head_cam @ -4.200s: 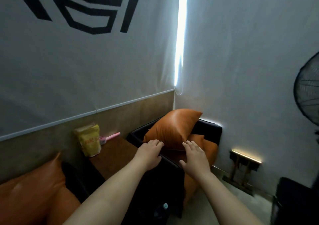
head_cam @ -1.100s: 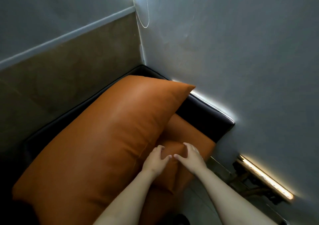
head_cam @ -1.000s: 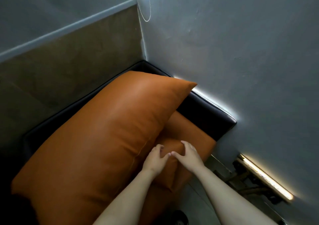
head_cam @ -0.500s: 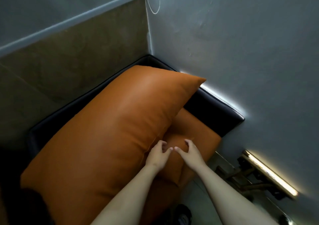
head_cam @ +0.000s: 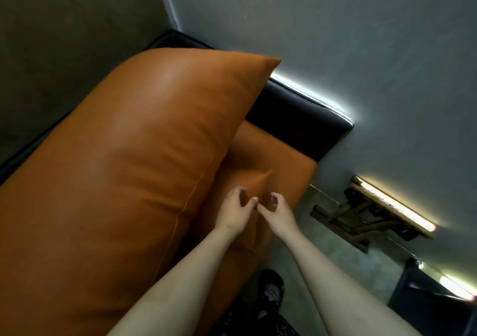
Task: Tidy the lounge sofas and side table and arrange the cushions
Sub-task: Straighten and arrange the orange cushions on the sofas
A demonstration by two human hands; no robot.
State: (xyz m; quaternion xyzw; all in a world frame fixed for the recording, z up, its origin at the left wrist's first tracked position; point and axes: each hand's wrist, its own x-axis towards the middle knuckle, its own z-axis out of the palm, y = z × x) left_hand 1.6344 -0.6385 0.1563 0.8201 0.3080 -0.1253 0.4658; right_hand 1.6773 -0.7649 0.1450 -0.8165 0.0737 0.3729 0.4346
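A large orange leather cushion leans across the black sofa in the room's corner. In front of it a small orange cushion stands on its edge on the orange seat pad, one corner pointing up. My left hand and my right hand sit side by side on this small cushion, thumbs almost touching. Both have curled fingers that pinch the cushion's upper edge. The small cushion's lower part is hidden behind my wrists.
Grey walls close in the sofa behind and on the right. A low wooden frame with a lit strip stands on the floor to the right. A dark box sits at the lower right. My shoe is beside the sofa front.
My view has moved closer and tilted down. My fingers, which lay flatter on the small cushion, have curled and now pinch its edge, and its corner stands up more.
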